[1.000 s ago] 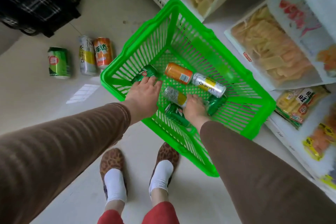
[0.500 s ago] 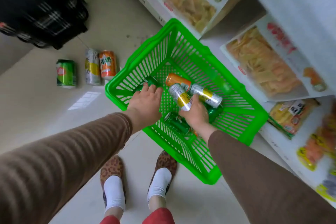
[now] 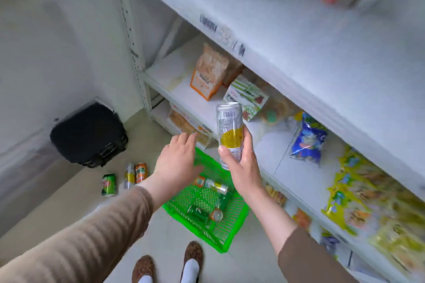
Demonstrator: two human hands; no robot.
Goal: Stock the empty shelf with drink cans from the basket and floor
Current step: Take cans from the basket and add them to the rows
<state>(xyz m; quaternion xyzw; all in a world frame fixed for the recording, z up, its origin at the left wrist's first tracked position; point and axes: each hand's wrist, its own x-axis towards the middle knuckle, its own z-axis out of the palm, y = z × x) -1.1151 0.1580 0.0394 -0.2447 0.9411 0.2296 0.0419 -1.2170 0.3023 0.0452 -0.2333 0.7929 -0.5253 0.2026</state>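
Note:
My right hand (image 3: pixel 241 163) grips a tall silver and yellow can (image 3: pixel 230 131) upright, lifted in front of the shelves. My left hand (image 3: pixel 177 163) hovers empty beside it with its fingers spread. Below them the green basket (image 3: pixel 232 232) stands on the floor with several cans lying in it, among them a dark green can (image 3: pixel 197 213) and a silver and yellow can (image 3: pixel 217 186). Three cans lie on the floor to the left: a green can (image 3: pixel 108 184), a silver can (image 3: pixel 129 176) and an orange can (image 3: pixel 141 172). A wide bare white shelf (image 3: pixel 310 53) runs at upper right.
The shelf (image 3: pixel 184 89) below holds snack bags: an orange bag (image 3: pixel 210 71), a green-striped pack (image 3: pixel 247 96), a blue bag (image 3: pixel 308 138). A black case (image 3: pixel 88 134) stands on the floor by the wall. My feet (image 3: pixel 167 264) are just left of the basket.
My right hand lifted the silver and yellow can out of the basket and up to shelf height. My left hand left the basket and rose too. The view swung up toward the shelves.

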